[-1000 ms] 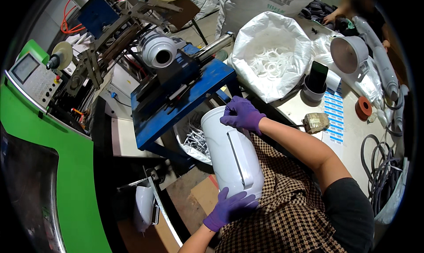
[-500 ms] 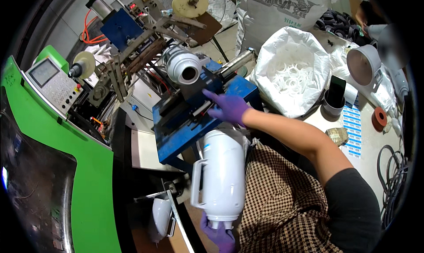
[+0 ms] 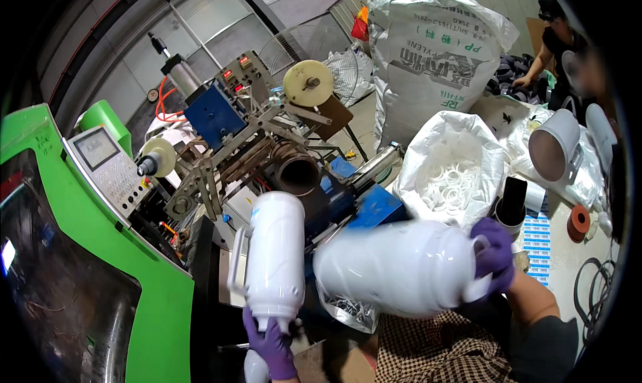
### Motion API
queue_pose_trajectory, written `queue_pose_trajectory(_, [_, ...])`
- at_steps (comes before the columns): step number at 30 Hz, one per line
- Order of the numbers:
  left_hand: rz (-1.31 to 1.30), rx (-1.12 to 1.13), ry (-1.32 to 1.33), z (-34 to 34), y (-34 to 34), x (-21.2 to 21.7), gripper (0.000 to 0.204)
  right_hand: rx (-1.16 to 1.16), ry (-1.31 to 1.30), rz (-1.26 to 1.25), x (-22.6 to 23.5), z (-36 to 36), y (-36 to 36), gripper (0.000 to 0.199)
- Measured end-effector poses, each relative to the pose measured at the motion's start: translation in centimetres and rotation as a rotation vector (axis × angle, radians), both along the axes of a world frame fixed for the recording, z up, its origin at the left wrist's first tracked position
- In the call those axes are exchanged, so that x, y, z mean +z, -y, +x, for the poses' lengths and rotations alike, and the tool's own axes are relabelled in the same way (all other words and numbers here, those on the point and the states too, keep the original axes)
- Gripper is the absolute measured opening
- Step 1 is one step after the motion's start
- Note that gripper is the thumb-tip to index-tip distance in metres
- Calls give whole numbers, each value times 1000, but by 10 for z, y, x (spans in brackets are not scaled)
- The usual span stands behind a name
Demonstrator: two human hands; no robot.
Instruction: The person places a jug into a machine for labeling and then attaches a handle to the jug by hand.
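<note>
Two glossy white thermos jug bodies are in my gloved hands. My left hand (image 3: 271, 343), in a purple glove, is closed around the neck of the handled jug (image 3: 275, 256), held upside down with its wide end up, just before the machine's dark round mandrel (image 3: 297, 174). At the right, my right hand (image 3: 495, 256), also in a purple glove, grips the neck end of the second jug (image 3: 398, 268). That jug lies nearly level, its wide end pointing left, and is somewhat blurred. Nothing sits on the mandrel's visible end.
A green machine (image 3: 157, 303) with a control panel (image 3: 110, 169) stands at the left. Beyond the jugs is a white sack of white rings (image 3: 455, 189). Further right are a grey cup holding a phone (image 3: 513, 199), a tape roll (image 3: 578, 222) and cables. Another person (image 3: 558, 49) works at the far right.
The white jug that sat on the mandrel is off it. My right hand, empty before, now holds a jug at the right. My left hand has raised its jug toward the mandrel. The view has shifted.
</note>
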State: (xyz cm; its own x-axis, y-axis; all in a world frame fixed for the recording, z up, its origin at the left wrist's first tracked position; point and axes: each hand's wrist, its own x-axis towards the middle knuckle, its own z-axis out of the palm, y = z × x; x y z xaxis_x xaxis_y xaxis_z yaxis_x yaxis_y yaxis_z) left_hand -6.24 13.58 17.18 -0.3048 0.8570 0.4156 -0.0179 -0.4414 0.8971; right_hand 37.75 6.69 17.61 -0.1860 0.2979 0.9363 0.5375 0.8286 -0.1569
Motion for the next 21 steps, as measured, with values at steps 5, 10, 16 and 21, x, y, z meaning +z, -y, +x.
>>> queue_pose_trajectory(5, [657,291,-1499,104,-100,33,53,125,-293,-787,-11,32,2,40])
queue_pose_trajectory(10, [505,494,-1881,190,-223,55,36,369,-319,-969,-17,21,-49,38])
queue_pose_trajectory(16, [738,297,-2122,176,-297,75,34,528,-296,-956,1,3,-79,41])
queue_pose_trajectory(21, [599,330,-2099,168,-312,67,34,692,-285,-1084,0,-21,-96,40])
